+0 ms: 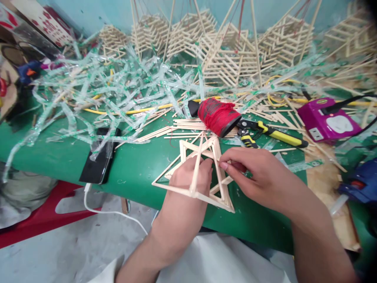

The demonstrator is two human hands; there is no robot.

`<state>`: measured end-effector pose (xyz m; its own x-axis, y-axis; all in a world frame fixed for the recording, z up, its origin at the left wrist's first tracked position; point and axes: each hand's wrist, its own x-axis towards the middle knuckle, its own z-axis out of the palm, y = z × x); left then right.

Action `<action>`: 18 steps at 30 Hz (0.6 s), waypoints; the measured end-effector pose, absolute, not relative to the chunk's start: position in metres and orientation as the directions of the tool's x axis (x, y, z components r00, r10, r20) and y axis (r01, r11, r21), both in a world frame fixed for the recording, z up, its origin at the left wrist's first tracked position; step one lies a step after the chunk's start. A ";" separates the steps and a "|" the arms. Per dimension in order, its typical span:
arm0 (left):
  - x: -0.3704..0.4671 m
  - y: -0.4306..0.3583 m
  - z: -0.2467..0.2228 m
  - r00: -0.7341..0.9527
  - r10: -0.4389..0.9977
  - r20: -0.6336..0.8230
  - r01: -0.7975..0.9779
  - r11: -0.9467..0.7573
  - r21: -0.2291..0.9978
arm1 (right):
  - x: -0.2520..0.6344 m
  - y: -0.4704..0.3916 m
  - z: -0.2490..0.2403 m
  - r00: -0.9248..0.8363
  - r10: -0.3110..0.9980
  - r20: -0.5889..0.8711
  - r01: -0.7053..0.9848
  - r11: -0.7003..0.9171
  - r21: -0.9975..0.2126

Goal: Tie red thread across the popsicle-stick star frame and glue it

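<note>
Both hands [218, 173] grip a stick frame [203, 173] over the cluttered green table [132, 169], seemingly indoors.

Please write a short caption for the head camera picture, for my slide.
Both hands, left hand and right hand, hold a wooden stick frame over a green table.

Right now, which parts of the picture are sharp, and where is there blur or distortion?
Head view: the hands, left and right, and the stick frame are sharp; the plastic strips glint under soft, even light; the edges bend from the wide lens, and the blue tool looks soft.
</note>
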<state>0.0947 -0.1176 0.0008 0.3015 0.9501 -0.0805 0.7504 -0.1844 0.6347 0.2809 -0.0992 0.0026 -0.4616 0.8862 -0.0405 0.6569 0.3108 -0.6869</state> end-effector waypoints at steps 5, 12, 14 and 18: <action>0.097 -0.117 -0.003 0.304 0.951 -0.057 0.743 -0.199 0.639 | 0.280 -0.100 0.005 -0.477 0.876 -0.075 0.679 0.312 -0.665; 0.092 -0.118 -0.004 0.352 0.935 -0.030 0.785 -0.278 0.554 | 0.280 -0.099 0.006 -0.485 0.869 -0.097 0.688 0.310 -0.656; 0.090 -0.119 -0.006 0.382 0.924 -0.031 0.789 -0.308 0.532 | 0.280 -0.100 0.006 -0.481 0.871 -0.096 0.689 0.309 -0.655; 0.092 -0.120 -0.011 0.390 0.912 -0.124 0.813 -0.277 0.512 | 0.278 -0.101 0.005 -0.484 0.870 -0.089 0.690 0.317 -0.651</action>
